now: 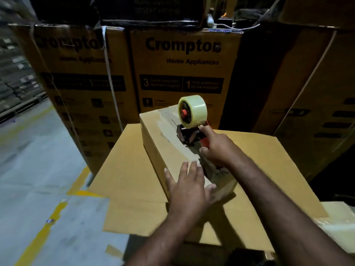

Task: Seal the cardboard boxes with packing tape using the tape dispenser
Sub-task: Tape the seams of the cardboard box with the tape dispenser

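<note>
Two bare forearms reach in from the lower edge toward the small box [159, 143], which lies lengthwise away from the viewer on top of a larger carton [124, 169]. The larger carton's top spreads wide to the left and right of the small box, with one loose flap jutting out on the near left. Left of the small box and lower down is open grey floor [34, 160] crossed by a worn yellow line [50, 221]. Behind the small box stands a wall of printed Crompton cartons [182, 60], close to its far end.

The left hand [189, 186] lies flat on the near end of the small box, fingers straight and spread, thumb over the near corner. The right hand [215, 148] is curled tight around the red handle of the tape dispenser [189, 136], whose black head rests on the box top about midway along.

A glossy strip of clear tape runs along the top seam of the small box. The tape roll [193, 111], pale and thick on a red hub, stands upright above the dispenser head.
</note>
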Demonstrator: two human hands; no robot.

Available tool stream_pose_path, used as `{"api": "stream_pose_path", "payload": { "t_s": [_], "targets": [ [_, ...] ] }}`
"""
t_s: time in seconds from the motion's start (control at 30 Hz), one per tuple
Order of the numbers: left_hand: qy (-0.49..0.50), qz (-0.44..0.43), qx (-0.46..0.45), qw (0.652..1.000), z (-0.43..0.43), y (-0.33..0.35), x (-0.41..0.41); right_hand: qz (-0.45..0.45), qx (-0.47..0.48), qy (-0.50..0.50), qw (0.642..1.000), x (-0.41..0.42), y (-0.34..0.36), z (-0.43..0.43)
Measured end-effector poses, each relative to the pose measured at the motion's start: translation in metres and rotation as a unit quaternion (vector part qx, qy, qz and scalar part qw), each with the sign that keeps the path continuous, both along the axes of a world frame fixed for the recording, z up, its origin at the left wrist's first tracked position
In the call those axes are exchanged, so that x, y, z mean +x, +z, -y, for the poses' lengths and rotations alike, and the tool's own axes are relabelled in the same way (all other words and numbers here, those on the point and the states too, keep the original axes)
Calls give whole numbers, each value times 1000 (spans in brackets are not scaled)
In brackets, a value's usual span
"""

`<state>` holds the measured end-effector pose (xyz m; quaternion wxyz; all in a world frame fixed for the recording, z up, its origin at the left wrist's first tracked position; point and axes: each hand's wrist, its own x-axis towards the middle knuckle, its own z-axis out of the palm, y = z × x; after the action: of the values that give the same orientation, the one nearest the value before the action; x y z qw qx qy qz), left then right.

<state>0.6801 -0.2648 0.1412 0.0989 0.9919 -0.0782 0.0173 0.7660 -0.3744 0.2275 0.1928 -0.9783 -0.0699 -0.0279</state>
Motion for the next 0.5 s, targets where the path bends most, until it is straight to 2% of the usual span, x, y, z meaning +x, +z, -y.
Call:
{"api": "stream_pose_path", "payload": {
  "t_s": [0.27, 0.43, 0.5],
  "targets": [
    [32, 46, -21, 998, -10, 3, 21, -4, -7, 2, 1000, -31, 6, 18],
    [75, 79, -150, 983, -8, 4, 30, -9, -13, -7, 1000, -49, 7, 35],
    [73, 96, -151, 981, -8, 1, 27, -10, -13, -10, 1000, -53, 7, 36]
  ]
}}
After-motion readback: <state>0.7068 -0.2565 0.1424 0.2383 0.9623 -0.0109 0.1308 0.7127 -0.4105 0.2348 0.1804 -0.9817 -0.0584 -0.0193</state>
